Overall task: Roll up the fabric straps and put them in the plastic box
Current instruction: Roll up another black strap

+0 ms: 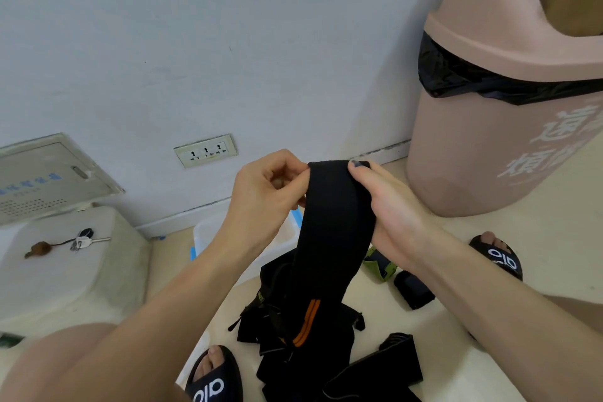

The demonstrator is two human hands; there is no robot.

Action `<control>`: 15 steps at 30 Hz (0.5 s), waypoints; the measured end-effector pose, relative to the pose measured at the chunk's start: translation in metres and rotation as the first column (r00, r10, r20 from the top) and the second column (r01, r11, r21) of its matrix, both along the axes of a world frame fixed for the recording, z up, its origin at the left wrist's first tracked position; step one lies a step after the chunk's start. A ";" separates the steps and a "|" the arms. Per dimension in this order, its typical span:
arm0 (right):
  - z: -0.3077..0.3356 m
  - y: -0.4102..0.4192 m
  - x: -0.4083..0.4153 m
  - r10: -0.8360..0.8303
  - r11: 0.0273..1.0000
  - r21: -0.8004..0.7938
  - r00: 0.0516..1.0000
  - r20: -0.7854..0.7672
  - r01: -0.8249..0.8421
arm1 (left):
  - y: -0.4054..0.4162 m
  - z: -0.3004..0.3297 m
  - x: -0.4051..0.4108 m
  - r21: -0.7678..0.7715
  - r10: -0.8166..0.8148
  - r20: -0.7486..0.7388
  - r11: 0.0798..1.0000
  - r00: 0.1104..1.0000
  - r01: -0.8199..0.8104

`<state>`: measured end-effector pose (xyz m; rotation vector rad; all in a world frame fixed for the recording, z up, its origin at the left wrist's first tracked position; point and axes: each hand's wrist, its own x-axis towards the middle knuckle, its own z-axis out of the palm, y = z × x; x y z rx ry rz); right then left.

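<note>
Plastic box behind strap pile — bin right.

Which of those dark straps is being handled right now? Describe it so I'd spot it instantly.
Start at the big pink bin on the right and look just left of it. The black strap hangs there from both hands, its top edge pinched. Unlike the straps heaped on the floor, it is lifted and carries two orange stripes low down.

Soft, even daylight fills the scene, moderately bright, with no hard glare. The wall reads a flat pale blue-grey. Shadows are faint and diffuse on the floor beneath the bin. Wide-angle distortion bends the bin and the forearms near the edges. Detail is slightly soft throughout; the black strap shows almost no texture.
</note>
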<state>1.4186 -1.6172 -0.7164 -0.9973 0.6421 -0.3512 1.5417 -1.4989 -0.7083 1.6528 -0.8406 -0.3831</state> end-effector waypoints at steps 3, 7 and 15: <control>0.001 -0.002 -0.002 0.001 1.000 0.020 1.000 0.030 -0.002 | 0.004 0.001 -0.001 0.006 -0.056 0.057 0.998 0.997 0.056; 0.002 -0.004 -0.002 0.002 0.999 0.036 0.999 0.051 -0.003 | 0.005 0.003 0.000 -0.015 -0.094 0.021 0.995 0.995 0.095; 0.000 -0.001 -0.001 0.029 1.000 0.002 0.999 0.018 -0.029 | 0.001 0.006 0.001 -0.030 -0.102 -0.114 0.995 0.988 0.099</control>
